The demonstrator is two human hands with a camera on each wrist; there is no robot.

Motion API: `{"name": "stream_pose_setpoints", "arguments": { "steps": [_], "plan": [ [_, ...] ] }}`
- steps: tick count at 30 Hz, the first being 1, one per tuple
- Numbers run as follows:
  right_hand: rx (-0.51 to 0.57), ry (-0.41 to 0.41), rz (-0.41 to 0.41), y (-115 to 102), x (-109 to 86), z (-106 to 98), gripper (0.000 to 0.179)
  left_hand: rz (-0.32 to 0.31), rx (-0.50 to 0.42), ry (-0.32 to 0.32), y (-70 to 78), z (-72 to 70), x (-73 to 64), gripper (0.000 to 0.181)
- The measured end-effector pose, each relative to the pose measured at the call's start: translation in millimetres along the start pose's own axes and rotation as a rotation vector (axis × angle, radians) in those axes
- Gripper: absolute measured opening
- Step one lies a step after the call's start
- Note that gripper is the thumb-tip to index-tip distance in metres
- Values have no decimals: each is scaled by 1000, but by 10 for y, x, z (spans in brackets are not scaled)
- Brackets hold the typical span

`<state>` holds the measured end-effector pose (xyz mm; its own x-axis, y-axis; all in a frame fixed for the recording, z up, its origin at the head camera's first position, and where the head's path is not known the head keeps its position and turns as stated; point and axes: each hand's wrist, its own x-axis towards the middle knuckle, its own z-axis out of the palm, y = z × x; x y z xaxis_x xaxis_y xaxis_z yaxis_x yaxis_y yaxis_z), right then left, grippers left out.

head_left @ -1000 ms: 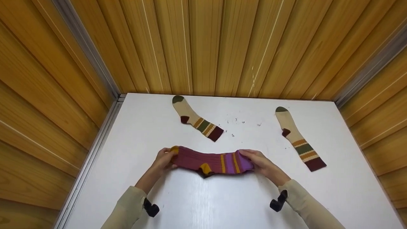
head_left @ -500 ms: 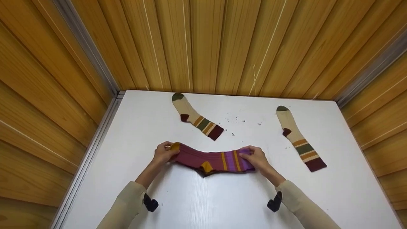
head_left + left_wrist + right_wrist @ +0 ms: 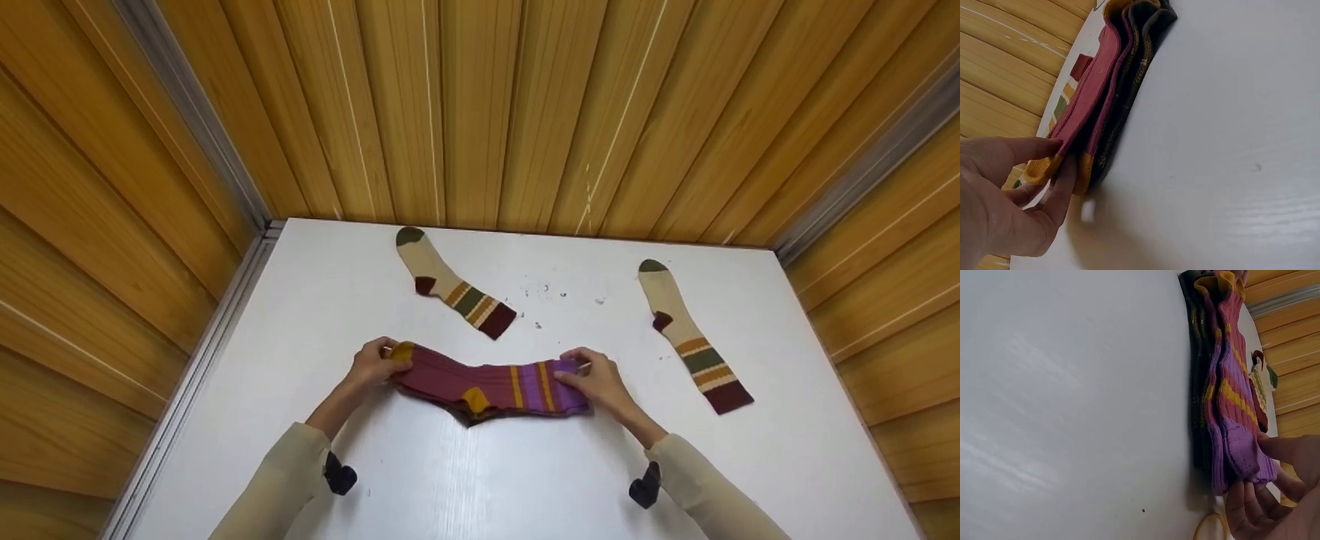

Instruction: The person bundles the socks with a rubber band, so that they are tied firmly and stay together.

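In the head view, a mauve sock with a mustard toe and heel and a purple-striped cuff lies crosswise between my hands. The left wrist view shows it on top of a second mauve sock and darker sock layers underneath. My left hand pinches the top sock's toe between thumb and fingers, with a fingertip reaching between the mauve layers. At the other end, my right hand pinches the purple cuff, thumb above and fingers below. How far the lower layers are gripped is hidden.
Two beige socks with green toes and maroon cuffs lie flat beyond, one at centre-left and one at right. A thin yellow loop shows near my right hand. Wood-patterned walls bound the white table.
My right fingers have shifted from the cuff's edge farther onto its upper face. The left hand keeps its hold on the toe. The head view has shifted slightly.
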<state>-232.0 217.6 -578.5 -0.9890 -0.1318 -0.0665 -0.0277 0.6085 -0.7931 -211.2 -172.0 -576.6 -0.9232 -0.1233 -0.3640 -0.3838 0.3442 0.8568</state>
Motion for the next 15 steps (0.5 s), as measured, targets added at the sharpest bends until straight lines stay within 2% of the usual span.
{"name": "stream_pose_setpoints", "arguments": {
  "steps": [3,6,11,15],
  "plan": [
    [-22,10,-99,8,-31,17,35,66,101,-9,-3,-13,21,34],
    [-71,39,-211,5,-36,62,39,113,155,0,0,-37,33,35],
    [-150,102,-304,6,-42,95,27,149,191,-16,-12,-21,44,36],
    [-195,142,-387,16,-30,97,21,154,206,-10,-25,21,53,35]
  ]
}}
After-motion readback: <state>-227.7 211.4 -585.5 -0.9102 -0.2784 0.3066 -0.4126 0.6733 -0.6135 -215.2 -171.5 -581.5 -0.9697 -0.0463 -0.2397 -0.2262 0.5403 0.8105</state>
